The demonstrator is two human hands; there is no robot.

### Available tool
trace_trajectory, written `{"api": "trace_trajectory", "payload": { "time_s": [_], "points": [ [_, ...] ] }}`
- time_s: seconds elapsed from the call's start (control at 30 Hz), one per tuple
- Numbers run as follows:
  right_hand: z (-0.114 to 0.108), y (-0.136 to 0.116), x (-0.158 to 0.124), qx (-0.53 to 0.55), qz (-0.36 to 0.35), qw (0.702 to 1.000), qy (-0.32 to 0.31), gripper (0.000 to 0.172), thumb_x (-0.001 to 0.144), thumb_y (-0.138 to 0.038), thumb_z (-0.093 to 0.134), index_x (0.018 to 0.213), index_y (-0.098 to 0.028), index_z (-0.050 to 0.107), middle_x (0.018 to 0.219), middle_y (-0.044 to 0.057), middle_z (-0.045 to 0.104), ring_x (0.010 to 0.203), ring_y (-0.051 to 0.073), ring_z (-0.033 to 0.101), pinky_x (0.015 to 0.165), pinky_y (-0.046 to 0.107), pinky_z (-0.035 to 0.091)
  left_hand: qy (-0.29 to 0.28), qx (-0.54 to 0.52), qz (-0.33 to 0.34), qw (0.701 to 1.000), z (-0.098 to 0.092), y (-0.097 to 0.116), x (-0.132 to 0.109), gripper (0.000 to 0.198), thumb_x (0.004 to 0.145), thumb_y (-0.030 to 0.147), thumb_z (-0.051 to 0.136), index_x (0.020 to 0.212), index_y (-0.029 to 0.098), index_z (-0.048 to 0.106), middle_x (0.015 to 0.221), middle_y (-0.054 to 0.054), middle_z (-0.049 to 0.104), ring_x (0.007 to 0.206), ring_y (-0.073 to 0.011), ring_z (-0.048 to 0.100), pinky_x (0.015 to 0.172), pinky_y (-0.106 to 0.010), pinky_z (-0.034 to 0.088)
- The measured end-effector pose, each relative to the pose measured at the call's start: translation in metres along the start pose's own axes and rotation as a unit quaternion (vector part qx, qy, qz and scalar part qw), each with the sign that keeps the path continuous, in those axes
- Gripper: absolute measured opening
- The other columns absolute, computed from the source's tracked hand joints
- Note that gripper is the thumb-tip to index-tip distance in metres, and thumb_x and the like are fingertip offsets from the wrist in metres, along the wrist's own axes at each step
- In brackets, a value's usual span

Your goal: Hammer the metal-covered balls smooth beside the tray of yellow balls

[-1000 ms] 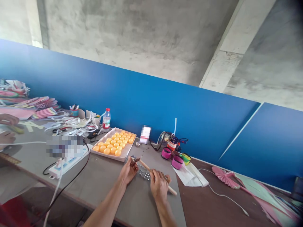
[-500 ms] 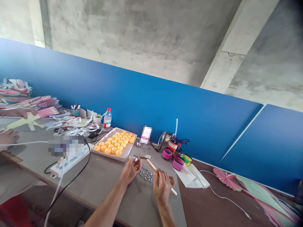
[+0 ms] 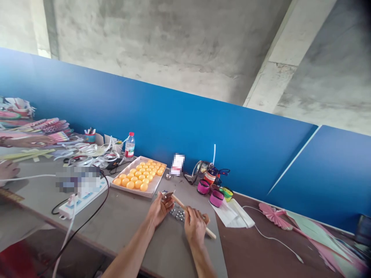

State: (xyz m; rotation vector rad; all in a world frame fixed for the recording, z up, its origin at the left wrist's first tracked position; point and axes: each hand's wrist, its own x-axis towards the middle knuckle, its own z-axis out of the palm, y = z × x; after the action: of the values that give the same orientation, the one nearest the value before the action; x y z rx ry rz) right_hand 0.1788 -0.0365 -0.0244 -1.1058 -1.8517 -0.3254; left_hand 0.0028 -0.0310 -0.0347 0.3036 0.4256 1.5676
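My right hand (image 3: 195,228) is wrapped round the wooden handle of a small hammer (image 3: 180,203). The hammer's flat metal head is over the fingertips of my left hand (image 3: 158,211). Those fingers are closed on a shiny silver ball (image 3: 164,192), partly covered by the hammer head; I cannot tell whether the two touch. Several small silver balls (image 3: 179,214) lie loose on the grey table mat (image 3: 168,247) between my hands, and one larger shiny ball (image 3: 168,176) sits farther back.
Left of my hands stands a shallow tray (image 3: 148,193) of orange balls, with a bottle (image 3: 130,146) behind. A power strip (image 3: 84,200) with trailing cables lies farther left, near a co-worker's hands (image 3: 37,141). Purple bands (image 3: 216,198) and white paper (image 3: 233,214) are at right.
The hammer head has come down and left onto or just over the silver ball in my left hand. My left hand stays nearly still. The co-worker's far hand has moved right.
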Motion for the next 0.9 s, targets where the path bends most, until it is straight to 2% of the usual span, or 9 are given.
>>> {"api": "trace_trajectory", "payload": {
  "time_s": [0.17, 0.3, 0.47, 0.53, 0.63, 0.77, 0.9],
  "points": [
    [-0.001, 0.001, 0.001, -0.010, 0.022, 0.999, 0.041, 0.034, 0.094, -0.035, 0.032, 0.092, -0.020, 0.063, 0.074, 0.004, 0.067, 0.069, 0.015, 0.059, 0.082, 0.034, 0.025, -0.013, -0.005, 0.009, 1.000, 0.006, 0.001, -0.005, 0.031, 0.083, 0.044, 0.049, 0.075, 0.015, 0.058, 0.086, -0.010, 0.068, 0.079, -0.0189, 0.065, 0.079, -0.036, 0.047],
    [-0.002, 0.001, 0.002, -0.012, 0.005, 1.000, 0.006, 0.035, 0.094, -0.033, 0.031, 0.087, -0.021, 0.063, 0.069, 0.002, 0.066, 0.066, 0.013, 0.059, 0.080, 0.033, 0.025, -0.007, 0.013, 0.007, 1.000, 0.006, 0.001, -0.005, 0.034, 0.082, 0.046, 0.049, 0.076, 0.014, 0.059, 0.076, -0.008, 0.066, 0.068, -0.0158, 0.062, 0.073, -0.032, 0.047],
    [-0.002, 0.002, 0.001, -0.020, 0.017, 0.999, 0.039, 0.033, 0.094, -0.034, 0.033, 0.091, -0.019, 0.062, 0.074, 0.003, 0.067, 0.069, 0.013, 0.059, 0.081, 0.032, 0.026, -0.016, 0.007, 0.022, 1.000, 0.007, 0.001, -0.006, 0.037, 0.082, 0.049, 0.046, 0.072, 0.015, 0.055, 0.065, -0.002, 0.058, 0.052, -0.0097, 0.050, 0.066, -0.029, 0.047],
    [-0.001, 0.003, 0.001, -0.015, 0.011, 0.999, 0.026, 0.032, 0.094, -0.034, 0.033, 0.092, -0.020, 0.062, 0.073, 0.003, 0.066, 0.067, 0.013, 0.059, 0.080, 0.032, 0.026, -0.015, 0.012, 0.015, 1.000, 0.008, 0.001, -0.006, 0.037, 0.081, 0.050, 0.047, 0.069, 0.016, 0.052, 0.061, -0.001, 0.054, 0.048, -0.0089, 0.046, 0.060, -0.028, 0.045],
    [0.000, 0.003, 0.000, -0.010, 0.000, 1.000, 0.004, 0.031, 0.093, -0.032, 0.034, 0.088, -0.021, 0.063, 0.071, 0.002, 0.066, 0.067, 0.013, 0.059, 0.079, 0.032, 0.025, -0.017, 0.006, 0.013, 1.000, 0.010, 0.001, -0.008, 0.036, 0.081, 0.049, 0.048, 0.066, 0.016, 0.049, 0.057, 0.001, 0.049, 0.045, -0.0080, 0.041, 0.057, -0.027, 0.043],
    [-0.002, 0.003, 0.001, -0.006, 0.010, 0.999, 0.039, 0.032, 0.093, -0.033, 0.034, 0.091, -0.019, 0.062, 0.074, 0.004, 0.067, 0.069, 0.014, 0.059, 0.080, 0.032, 0.026, -0.051, -0.007, 0.004, 0.999, 0.012, 0.003, -0.010, 0.036, 0.083, 0.048, 0.046, 0.069, 0.016, 0.051, 0.058, 0.002, 0.047, 0.045, -0.0066, 0.039, 0.060, -0.027, 0.044],
    [-0.001, 0.002, 0.002, -0.008, 0.006, 1.000, 0.011, 0.033, 0.094, -0.033, 0.032, 0.090, -0.021, 0.063, 0.071, 0.002, 0.066, 0.066, 0.014, 0.058, 0.079, 0.032, 0.026, -0.054, 0.019, -0.010, 0.998, 0.014, 0.003, -0.012, 0.039, 0.082, 0.050, 0.046, 0.066, 0.015, 0.051, 0.052, 0.004, 0.043, 0.042, -0.0064, 0.035, 0.058, -0.027, 0.043]
  ]
}}
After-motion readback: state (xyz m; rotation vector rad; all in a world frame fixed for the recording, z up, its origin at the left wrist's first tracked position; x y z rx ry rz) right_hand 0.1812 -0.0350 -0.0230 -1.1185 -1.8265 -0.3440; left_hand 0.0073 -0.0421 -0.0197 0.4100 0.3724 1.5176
